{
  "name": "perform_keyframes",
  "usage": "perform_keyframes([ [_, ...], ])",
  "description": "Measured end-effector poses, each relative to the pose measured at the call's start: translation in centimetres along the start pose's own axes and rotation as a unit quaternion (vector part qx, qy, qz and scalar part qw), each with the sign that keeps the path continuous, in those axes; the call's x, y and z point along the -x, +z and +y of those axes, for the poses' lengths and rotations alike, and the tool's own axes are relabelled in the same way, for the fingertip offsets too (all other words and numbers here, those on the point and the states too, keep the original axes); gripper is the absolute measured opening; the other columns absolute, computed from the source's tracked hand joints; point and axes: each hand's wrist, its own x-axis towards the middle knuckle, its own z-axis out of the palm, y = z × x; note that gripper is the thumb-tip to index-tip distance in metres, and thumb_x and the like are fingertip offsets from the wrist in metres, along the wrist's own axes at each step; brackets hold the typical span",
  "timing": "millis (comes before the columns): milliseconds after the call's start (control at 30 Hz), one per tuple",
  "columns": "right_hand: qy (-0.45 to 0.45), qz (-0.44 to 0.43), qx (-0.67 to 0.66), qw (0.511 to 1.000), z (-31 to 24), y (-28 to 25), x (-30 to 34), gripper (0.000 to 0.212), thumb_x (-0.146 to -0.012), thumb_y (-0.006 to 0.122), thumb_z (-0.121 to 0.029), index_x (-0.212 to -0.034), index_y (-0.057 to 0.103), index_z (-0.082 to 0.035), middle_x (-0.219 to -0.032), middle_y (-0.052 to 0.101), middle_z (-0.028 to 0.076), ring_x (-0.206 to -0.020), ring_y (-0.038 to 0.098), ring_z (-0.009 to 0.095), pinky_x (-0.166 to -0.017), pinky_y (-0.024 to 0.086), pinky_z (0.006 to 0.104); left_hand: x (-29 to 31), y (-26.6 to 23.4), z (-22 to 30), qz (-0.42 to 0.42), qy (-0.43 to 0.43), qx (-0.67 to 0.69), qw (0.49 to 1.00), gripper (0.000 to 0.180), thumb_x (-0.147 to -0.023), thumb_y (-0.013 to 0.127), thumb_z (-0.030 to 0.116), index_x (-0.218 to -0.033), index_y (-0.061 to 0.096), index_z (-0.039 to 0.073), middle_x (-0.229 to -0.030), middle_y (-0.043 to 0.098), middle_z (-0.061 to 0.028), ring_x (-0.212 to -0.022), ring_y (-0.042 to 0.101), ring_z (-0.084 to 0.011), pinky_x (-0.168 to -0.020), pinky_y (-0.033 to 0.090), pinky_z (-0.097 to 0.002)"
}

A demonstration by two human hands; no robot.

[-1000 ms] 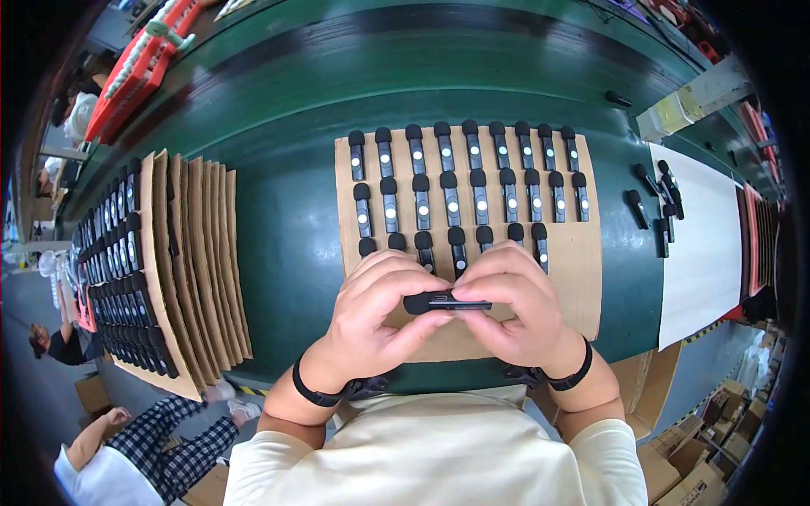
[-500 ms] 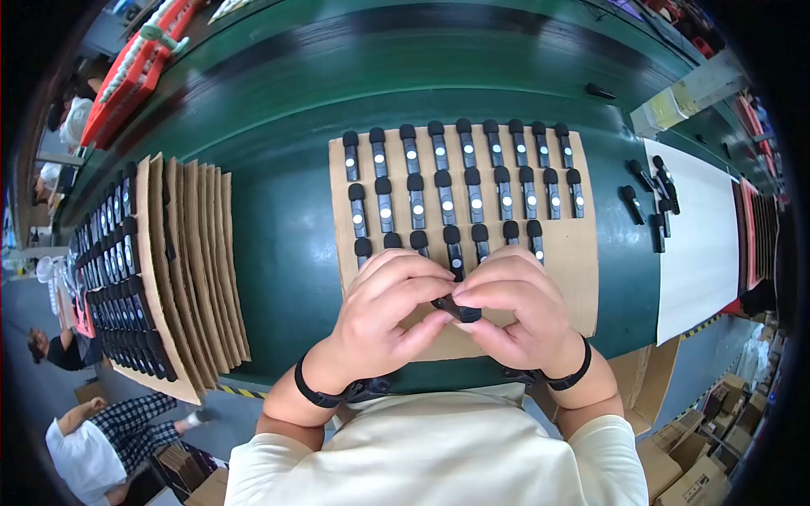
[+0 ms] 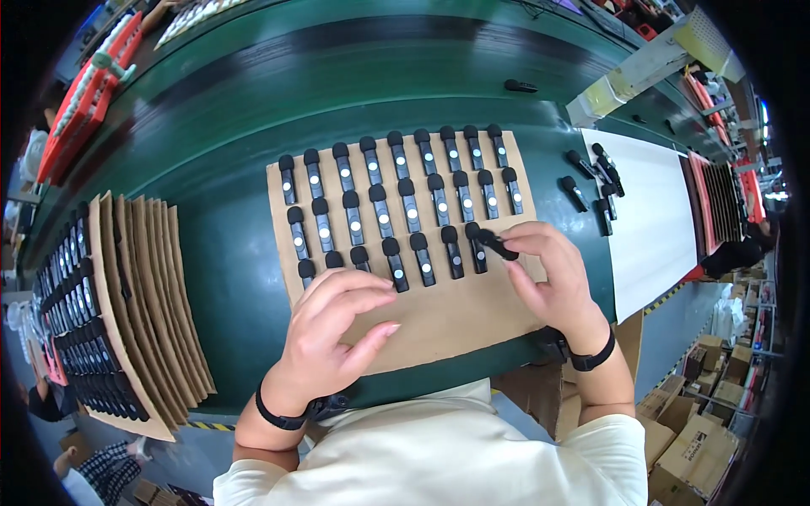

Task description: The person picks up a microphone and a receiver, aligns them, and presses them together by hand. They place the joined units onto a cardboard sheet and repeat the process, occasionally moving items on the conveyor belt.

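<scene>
My right hand [image 3: 548, 274] pinches a small black clip-on microphone [image 3: 495, 244] between thumb and fingers, tilted over the right end of the third row. On a brown cardboard sheet [image 3: 456, 320] before me lie several microphones of the same kind, in rows, with black foam tops and mostly a pale round dot on each body. My left hand [image 3: 342, 333] is open over the sheet's left side, thumb and fingers apart, holding nothing. Its fingers partly cover microphones at the left of the third row.
Several cardboard sheets [image 3: 156, 295] stand stacked at the left, with microphones on the outermost. Loose microphones [image 3: 603, 173] lie by a white sheet [image 3: 645, 219] at the right. A post [image 3: 629, 76] rises beyond. Red trays [image 3: 89, 101] stand far left; cartons [image 3: 692, 447] lie lower right.
My hands have parted. The microphone they held together is now in my right hand alone, further right over the third row. My left hand has opened. The whole view has shifted.
</scene>
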Motion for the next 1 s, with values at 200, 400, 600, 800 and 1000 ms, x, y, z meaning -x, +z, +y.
perform_keyframes([
  [200, -0.03, -0.111, 0.119, 0.986, 1.6, -0.6, 2.7, 0.022, -0.07, 0.073, 0.002, -0.087, 0.061, -0.004, -0.102, 0.064, 0.011, -0.088, 0.064, 0.03, -0.074, 0.054, 0.0365, 0.0, 0.2, 0.0, 0.005, 0.001, 0.003, 1.0, 0.026, -0.071, 0.077, 0.002, -0.095, 0.066, 0.002, -0.102, 0.065, -0.0119, -0.088, 0.063, -0.0287, -0.079, 0.05, -0.037],
  [400, -0.029, -0.12, 0.127, 0.984, 2.2, 0.2, 3.1, 0.021, -0.071, 0.073, 0.0, -0.088, 0.061, -0.005, -0.105, 0.062, 0.01, -0.087, 0.064, 0.029, -0.074, 0.054, 0.0361, -0.1, 0.4, -0.1, 0.004, 0.003, 0.003, 1.0, 0.025, -0.071, 0.076, 0.001, -0.094, 0.066, 0.002, -0.102, 0.065, -0.0117, -0.087, 0.063, -0.0286, -0.078, 0.05, -0.0371],
  [600, 0.0, -0.138, 0.102, 0.985, 2.8, -0.2, 2.5, 0.021, -0.073, 0.072, 0.0, -0.091, 0.062, -0.005, -0.109, 0.061, 0.011, -0.091, 0.063, 0.029, -0.077, 0.053, 0.0358, -0.1, 0.4, -0.1, -0.002, -0.003, 0.009, 1.0, 0.024, -0.071, 0.074, 0.0, -0.094, 0.066, 0.002, -0.102, 0.066, -0.0123, -0.088, 0.063, -0.0282, -0.078, 0.05, -0.0366],
  [800, 0.005, -0.095, 0.068, 0.993, 5.7, -3.1, -1.9, 0.026, -0.077, 0.07, 0.001, -0.1, 0.06, -0.004, -0.111, 0.059, 0.014, -0.096, 0.062, 0.027, -0.083, 0.051, 0.0331, -0.1, 0.4, -0.2, 0.001, -0.004, 0.011, 1.0, 0.024, -0.072, 0.075, 0.001, -0.093, 0.066, 0.002, -0.101, 0.066, -0.0116, -0.085, 0.063, -0.0285, -0.076, 0.049, -0.037],
  [1000, 0.121, -0.044, 0.076, 0.989, 14.3, -3.3, -9.1, 0.028, -0.085, 0.066, -0.001, -0.112, 0.057, -0.002, -0.113, 0.056, 0.011, -0.097, 0.06, 0.022, -0.088, 0.05, 0.0322, -0.2, 0.2, -0.5, -0.001, -0.02, 0.016, 1.0, 0.021, -0.072, 0.072, -0.002, -0.093, 0.066, 0.001, -0.102, 0.066, -0.0128, -0.088, 0.063, -0.0274, -0.078, 0.05, -0.0356],
])
